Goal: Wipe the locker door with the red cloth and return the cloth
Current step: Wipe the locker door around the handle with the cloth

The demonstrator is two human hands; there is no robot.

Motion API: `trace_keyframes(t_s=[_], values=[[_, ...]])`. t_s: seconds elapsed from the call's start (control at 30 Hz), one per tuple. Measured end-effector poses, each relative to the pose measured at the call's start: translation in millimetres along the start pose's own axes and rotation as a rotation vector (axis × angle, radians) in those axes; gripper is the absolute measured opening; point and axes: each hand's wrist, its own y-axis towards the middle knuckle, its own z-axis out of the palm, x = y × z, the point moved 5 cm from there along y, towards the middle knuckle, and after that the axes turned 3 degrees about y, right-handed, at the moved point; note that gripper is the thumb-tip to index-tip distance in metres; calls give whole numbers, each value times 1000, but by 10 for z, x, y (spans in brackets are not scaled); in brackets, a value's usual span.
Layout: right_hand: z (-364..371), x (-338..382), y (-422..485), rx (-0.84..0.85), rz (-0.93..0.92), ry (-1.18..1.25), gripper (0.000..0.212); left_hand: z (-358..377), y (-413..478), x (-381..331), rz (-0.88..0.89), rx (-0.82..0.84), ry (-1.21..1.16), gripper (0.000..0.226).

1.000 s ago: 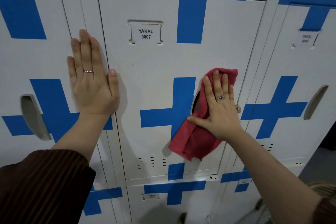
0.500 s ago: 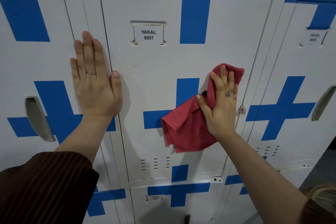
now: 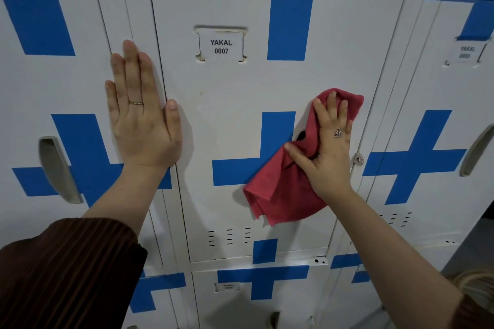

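Up against the white locker door (image 3: 235,104) we have the right hand (image 3: 330,152) spread flat, fingers straight and fanned, pressing the red cloth (image 3: 283,189) to the metal, and a fold of cloth bunches up between thumb and palm. We see a jewelled ring (image 3: 337,133) on that hand. The cloth peeks out above the fingertips and hangs loose below the wrist, draped over the right arm of the door's blue cross, and it half covers the dark handle recess (image 3: 300,136) at the door's right side. Over to the left hand (image 3: 141,120): wide and flat, fingers together and pointing up, holding nothing, planted on the frame and the neighbouring door with the thumb right at the seam; a thin band (image 3: 136,102) sits on one finger and a brown ribbed sleeve (image 3: 66,275) covers the forearm lower down. Moving outward, the label (image 3: 221,46) above the cloth reads YAKAL 0007, vent slots (image 3: 230,236) run along the door's lower part, and a small metal hasp (image 3: 358,160) sits just right of the wiping hand. Every locker we can see is closed, this one, the left neighbour with its handle slot (image 3: 57,169), the right neighbour (image 3: 427,88) and the lower locker (image 3: 240,299), so we cannot tell what any of them holds.
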Motion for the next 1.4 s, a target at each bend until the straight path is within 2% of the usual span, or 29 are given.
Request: trace_keyframes(t_s=[0.3,0.43,0.57,0.77,1.03,1.27,1.4], values=[[22,-80,-139,317,-40,-353,133,-13,2,-6,-6,6,-6,62],[12,-96,-189,410,-65,-458,145,-8,-1,-3,-4,5,-18,61],[10,-108,-206,443,-78,-472,144,-7,2,-1,-6,2,-15,61],[22,-126,-204,402,-68,-429,139,-7,-1,1,-3,0,-17,61],[54,-61,-118,175,-42,-235,109,-8,2,-7,-5,-7,-22,61],[-79,-12,123,-1,34,-77,101,-11,1,-6,-7,-5,-18,62],[-177,-9,236,-37,104,6,100,-12,4,-11,-3,-2,-13,61]])
